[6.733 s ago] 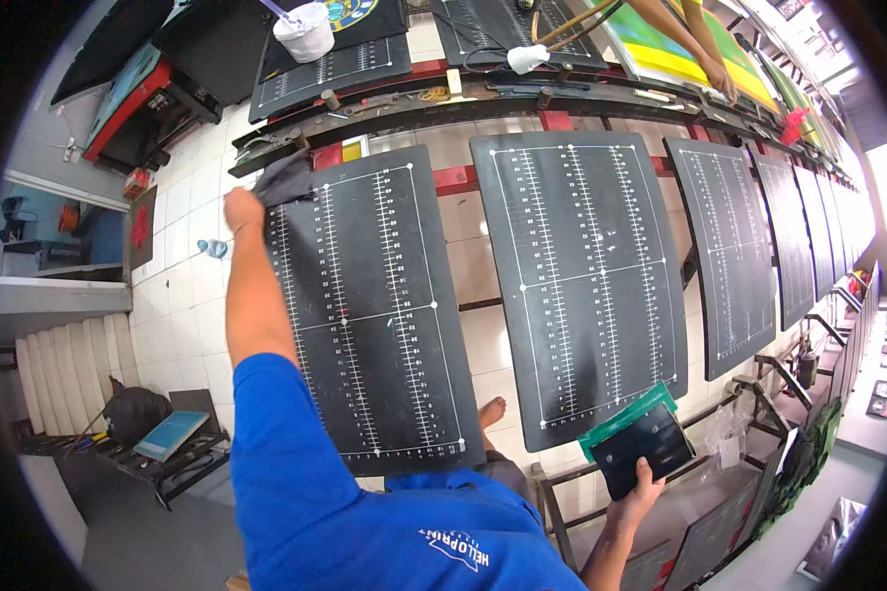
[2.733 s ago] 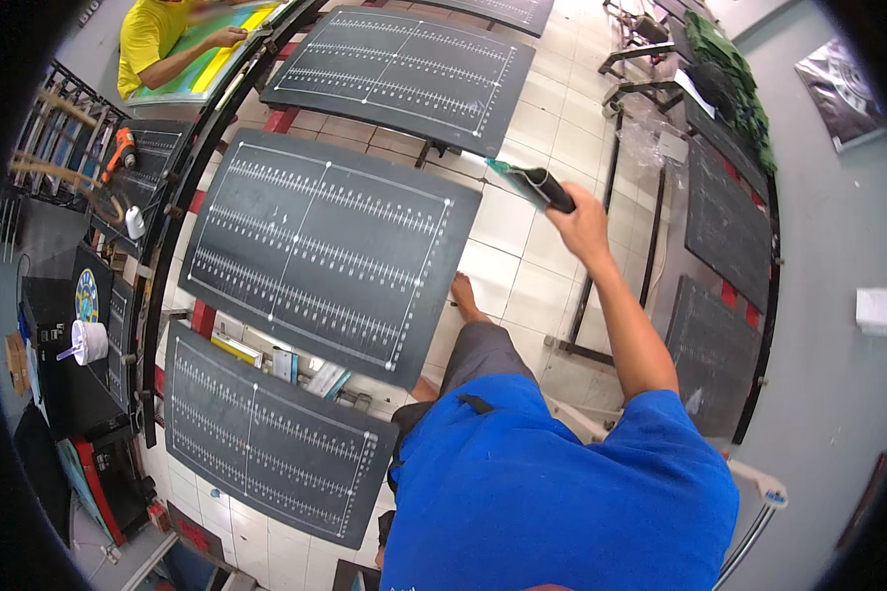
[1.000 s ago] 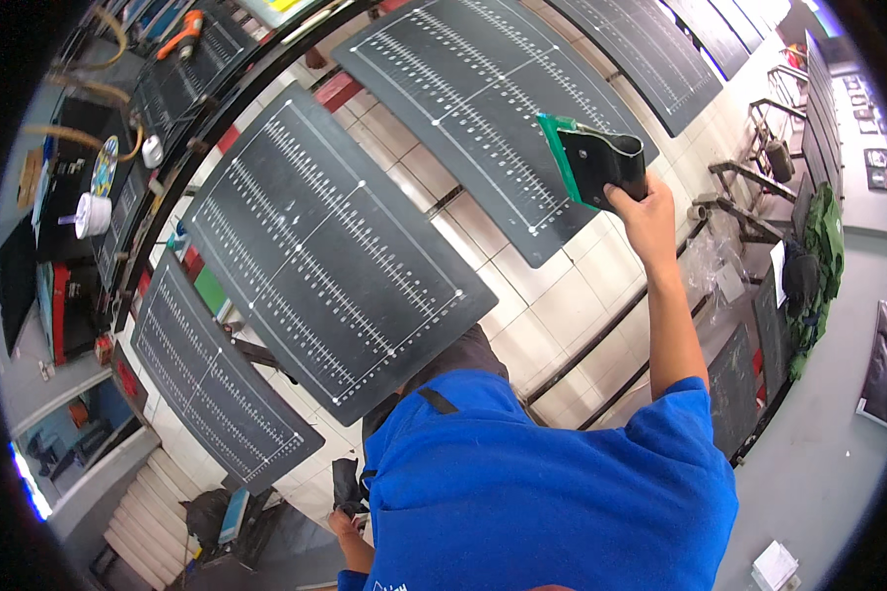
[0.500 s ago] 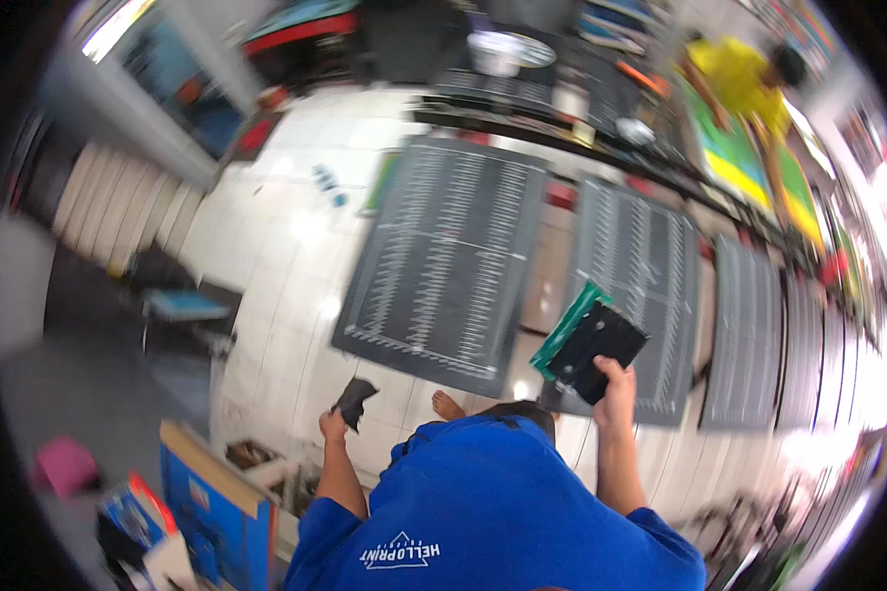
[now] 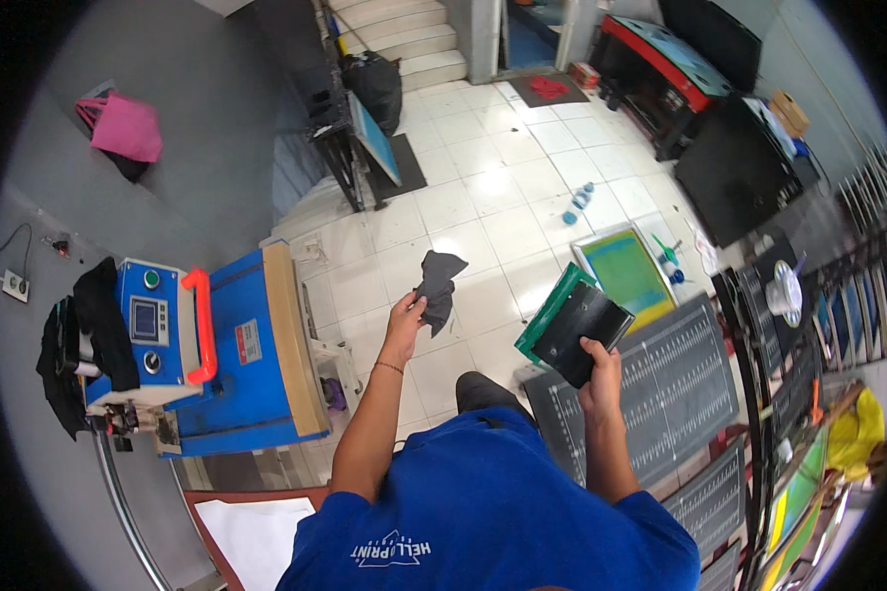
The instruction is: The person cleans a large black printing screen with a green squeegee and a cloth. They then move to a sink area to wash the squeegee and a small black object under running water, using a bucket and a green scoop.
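Note:
My left hand (image 5: 404, 323) is closed around a crumpled dark grey cloth (image 5: 440, 288), whose loose end fans out above the fingers. To the right, my right hand (image 5: 599, 376) grips a squeegee (image 5: 583, 333) by its flat black handle, thumb on top. A green strip runs along the squeegee's far left edge. Both things are held up in front of me, apart from each other. Beneath the squeegee lies a dark grey printing board (image 5: 675, 379) with white ruled marks.
On the left stands a blue heat press (image 5: 251, 340) with a red handle (image 5: 199, 325). A green and yellow screen frame (image 5: 665, 295) lies on the tiled floor (image 5: 458, 202), near a plastic bottle (image 5: 579, 202). A person in yellow (image 5: 857, 433) is at the right rim.
My view has swung left, bringing the heat press and the stairs into sight. The boards have shifted to the lower right. Both hands keep hold of the cloth and the squeegee.

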The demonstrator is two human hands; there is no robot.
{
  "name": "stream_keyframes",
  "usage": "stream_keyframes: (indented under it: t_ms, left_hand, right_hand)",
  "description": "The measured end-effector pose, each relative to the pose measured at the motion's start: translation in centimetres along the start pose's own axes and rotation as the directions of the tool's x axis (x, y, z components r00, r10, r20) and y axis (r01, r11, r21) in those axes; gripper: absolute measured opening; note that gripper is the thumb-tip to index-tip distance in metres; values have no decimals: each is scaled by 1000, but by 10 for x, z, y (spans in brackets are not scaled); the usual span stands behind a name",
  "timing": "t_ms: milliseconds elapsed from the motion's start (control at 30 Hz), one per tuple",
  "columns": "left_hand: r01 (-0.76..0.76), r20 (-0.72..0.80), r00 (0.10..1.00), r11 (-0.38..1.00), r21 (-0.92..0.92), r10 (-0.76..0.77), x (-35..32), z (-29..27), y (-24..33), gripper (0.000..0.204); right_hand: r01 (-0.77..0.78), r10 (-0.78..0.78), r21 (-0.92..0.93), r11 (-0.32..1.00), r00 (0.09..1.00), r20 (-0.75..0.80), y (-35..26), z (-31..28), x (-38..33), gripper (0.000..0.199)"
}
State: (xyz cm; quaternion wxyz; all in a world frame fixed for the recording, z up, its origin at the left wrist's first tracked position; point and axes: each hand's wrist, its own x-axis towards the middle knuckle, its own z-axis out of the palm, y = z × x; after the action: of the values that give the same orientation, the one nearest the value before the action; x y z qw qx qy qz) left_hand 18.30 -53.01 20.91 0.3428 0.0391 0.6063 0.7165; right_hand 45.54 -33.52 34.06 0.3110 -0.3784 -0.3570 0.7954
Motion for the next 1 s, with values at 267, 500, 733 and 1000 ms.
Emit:
stream_keyframes:
  t_ms: [267,500,733,1000]
  left_hand:
    - [-9,-101,994,980,201,30,138,-43,59,23]
    - [-202,-59,970,915,348,237,282,-37,153,16]
    - [-262,223,930,953,-149,291,428,44,272,17]
    - [-279,496,817,954,-105,293,625,110,361,21]
  right_hand:
    - [-100,97,-62,993,993,-61,36,80,171,33]
    - [-28,23,-89,996,998,-59,5,212,328,33]
    - [19,-15,-20,1000,987,160,-53,368,459,30]
    - [192,-193,-43,980,981,-15,-87,486,606,29]
